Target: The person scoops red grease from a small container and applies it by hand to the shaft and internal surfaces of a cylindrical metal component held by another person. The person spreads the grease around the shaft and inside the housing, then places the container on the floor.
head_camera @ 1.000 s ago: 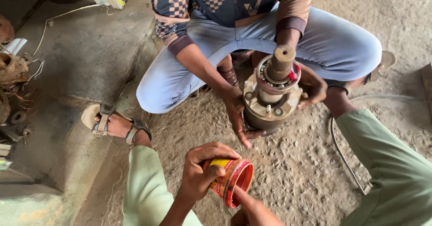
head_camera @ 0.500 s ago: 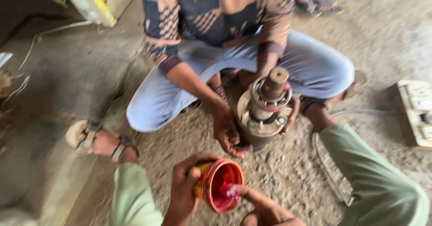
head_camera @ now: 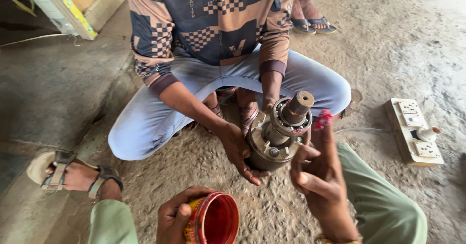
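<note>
My left hand (head_camera: 174, 217) grips the grease tin (head_camera: 213, 219); my right hand's (head_camera: 315, 176) raised, grease-loaded fingertip (head_camera: 323, 119) could smear past the motor bearing (head_camera: 291, 122).

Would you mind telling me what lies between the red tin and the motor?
In the head view, only bare gritty floor separates the red tin from the motor; the co-worker's hand grips the motor's side.
</note>
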The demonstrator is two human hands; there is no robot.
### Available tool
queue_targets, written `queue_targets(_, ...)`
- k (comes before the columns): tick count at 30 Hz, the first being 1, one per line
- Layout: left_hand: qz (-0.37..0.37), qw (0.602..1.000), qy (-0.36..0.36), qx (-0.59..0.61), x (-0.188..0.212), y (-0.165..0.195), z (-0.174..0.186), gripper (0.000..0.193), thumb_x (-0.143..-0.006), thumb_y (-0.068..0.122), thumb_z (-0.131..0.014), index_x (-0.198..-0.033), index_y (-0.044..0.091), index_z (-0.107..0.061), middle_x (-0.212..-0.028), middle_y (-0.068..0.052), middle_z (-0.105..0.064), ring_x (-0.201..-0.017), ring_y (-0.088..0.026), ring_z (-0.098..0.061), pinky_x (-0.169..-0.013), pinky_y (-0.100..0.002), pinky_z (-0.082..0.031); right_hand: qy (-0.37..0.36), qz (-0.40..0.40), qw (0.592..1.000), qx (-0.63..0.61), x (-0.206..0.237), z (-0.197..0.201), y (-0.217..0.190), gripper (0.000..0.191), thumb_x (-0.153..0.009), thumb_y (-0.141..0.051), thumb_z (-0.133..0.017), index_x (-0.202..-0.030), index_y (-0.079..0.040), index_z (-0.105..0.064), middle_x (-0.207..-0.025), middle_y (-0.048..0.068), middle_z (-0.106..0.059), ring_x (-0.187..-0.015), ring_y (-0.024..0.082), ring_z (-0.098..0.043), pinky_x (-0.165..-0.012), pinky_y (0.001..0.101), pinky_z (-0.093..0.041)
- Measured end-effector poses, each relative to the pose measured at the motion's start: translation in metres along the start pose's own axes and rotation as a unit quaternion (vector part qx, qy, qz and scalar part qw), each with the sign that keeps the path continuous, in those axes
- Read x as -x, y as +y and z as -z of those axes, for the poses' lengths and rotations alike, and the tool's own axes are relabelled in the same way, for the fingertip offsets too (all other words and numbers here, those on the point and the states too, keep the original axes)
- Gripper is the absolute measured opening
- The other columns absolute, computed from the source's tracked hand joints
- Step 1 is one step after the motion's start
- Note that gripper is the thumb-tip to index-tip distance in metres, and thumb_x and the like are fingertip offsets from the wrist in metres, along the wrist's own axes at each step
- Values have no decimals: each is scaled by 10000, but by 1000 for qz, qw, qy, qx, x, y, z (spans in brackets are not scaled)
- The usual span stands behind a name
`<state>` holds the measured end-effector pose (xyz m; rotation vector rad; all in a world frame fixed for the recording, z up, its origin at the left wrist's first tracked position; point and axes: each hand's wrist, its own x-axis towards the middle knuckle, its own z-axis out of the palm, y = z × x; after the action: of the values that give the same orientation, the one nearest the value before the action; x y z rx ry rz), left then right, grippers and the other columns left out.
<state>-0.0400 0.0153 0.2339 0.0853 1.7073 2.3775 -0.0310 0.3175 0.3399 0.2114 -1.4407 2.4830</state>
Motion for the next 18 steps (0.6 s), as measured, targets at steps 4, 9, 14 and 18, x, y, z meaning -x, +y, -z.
queue_targets(4,0,1000,-5,4,1,-5,12,772,-859,579,-641,-1118,-145,-712,-1062,-259,-736,-986,-384,-780,-882,-548,-612,23,-27,999,-16,-9,-11,11,1218,-765,-132,-770,-1731,-278,-43,-757,85,-552,-539,96,-473,-439,222,-372)
queue_targets(9,-14,999,-17,-29,3,-8,22,807,-853,617,-620,-1130,-133,-724,-1088,-252,-760,-1002,-366,-787,-914,-522,-640,120,-73,969,204,-4,-23,7,1137,-762,-102,-730,-1661,-225,-46,-875,81,-692,-556,91,-529,-429,241,-405)
queue_targets(14,-4,1000,-23,4,7,-8,20,792,-853,593,-649,-1140,-142,-707,-1090,-255,-742,-1012,-365,-778,-916,-523,-634,52,-12,815,578,2,-29,-12,1026,-791,-200,-756,-1643,-182,-186,-626,29,-743,-411,137,-625,-412,284,-492)
queue_targets(18,2,1000,-22,16,8,-6,15,790,-859,577,-663,-1142,-159,-702,-1071,-260,-739,-1002,-370,-777,-904,-529,-645,57,-36,611,788,6,-32,-28,877,-852,-266,-681,-1641,-328,-300,-688,16,-762,-473,191,-666,-463,358,-515)
